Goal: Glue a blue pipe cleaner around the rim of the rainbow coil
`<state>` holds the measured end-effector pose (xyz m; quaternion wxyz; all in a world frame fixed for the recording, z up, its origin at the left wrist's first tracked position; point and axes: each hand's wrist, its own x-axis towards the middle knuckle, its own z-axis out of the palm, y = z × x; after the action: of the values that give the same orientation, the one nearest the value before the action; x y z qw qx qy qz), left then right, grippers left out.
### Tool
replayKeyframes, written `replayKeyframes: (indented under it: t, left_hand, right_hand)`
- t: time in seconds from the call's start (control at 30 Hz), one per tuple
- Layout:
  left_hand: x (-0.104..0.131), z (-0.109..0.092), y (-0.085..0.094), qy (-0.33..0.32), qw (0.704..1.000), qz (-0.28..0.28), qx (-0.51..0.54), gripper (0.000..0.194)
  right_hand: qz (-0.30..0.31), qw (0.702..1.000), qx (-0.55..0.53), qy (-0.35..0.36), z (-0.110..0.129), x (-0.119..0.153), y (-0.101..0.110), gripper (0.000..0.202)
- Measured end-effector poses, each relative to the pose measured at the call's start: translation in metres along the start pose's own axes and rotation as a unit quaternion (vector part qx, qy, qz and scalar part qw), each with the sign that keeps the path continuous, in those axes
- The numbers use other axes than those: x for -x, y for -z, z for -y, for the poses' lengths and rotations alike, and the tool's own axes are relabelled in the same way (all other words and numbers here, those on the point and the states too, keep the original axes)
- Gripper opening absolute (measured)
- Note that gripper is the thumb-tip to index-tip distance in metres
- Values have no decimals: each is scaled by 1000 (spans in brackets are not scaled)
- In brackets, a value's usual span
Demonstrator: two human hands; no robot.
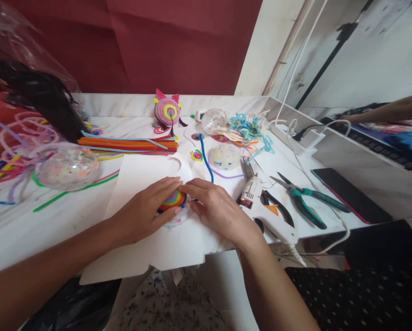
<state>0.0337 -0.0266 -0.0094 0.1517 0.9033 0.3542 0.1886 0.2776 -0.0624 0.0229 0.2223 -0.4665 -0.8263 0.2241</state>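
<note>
Speckled fabric [167, 305] of the wearer's clothing lay nearest the camera, at the table edge. Both forearms reached in over a white marbled table [64, 230].

Left hand [145, 209] was closed on a rainbow-striped pipe-cleaner coil [173, 201], fingers across its top, thumb along its front rim. Right hand [217, 209] came in from the other side, fingertips at the coil's upper edge, thumb by its blue rim; fingers bent, but couldn't tell if they gripped. Coil sat between the hands, against a clear plastic piece [176, 221] mostly hidden by them, above a white paper sheet [133, 253].

Right of the hands: white glue gun [266, 214], partly over a black-and-orange-handled tool [282, 207]; then green-handled long-nose pliers [302, 195], jaws parted, and a dark smartphone [352, 195]. Beyond the hands: loose blue pipe cleaner [205, 158], speckled clear dome [224, 157], blue-and-cream pipe-cleaner tangle [249, 128]. Farther back stood a pink eared ball ornament [164, 110] with a ringed yellow centre and dark tassels.

Left side: orange pipe-cleaner bundle [133, 144] and a larger clear dome [68, 166] with coloured bits, beside pink pipe-cleaner loops [23, 138]. Another person's forearm [388, 108] reached in at far right, behind the low partition [360, 170].
</note>
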Motion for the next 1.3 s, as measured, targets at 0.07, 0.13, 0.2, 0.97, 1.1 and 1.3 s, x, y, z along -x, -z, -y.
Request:
replayKeyframes:
  t: [0.07, 0.13, 0.2, 0.97, 1.1, 1.3]
  left_hand:
    - [-1, 1, -1, -3, 1000, -12, 5, 66]
    - [0, 4, -3, -10, 1000, -23, 9, 63]
    - [2, 7, -7, -25, 999, -45, 8, 60]
    - [2, -1, -12, -13, 999, -46, 11, 56]
    - [0, -5, -7, -9, 999, -31, 10, 58]
    - [1, -5, -10, -16, 999, -42, 8, 57]
  right_hand:
    - [-9, 999, -26, 26, -8, 1, -1, 44]
    - [-23, 998, -41, 35, -15, 3, -2, 44]
    - [-36, 998, -40, 29, -20, 4, -3, 42]
    - [26, 999, 30, 15, -9, -22, 18, 27]
    - [44, 998, 52, -18, -5, -30, 22, 27]
    - [9, 995, 99, 4, -4, -27, 23, 18]
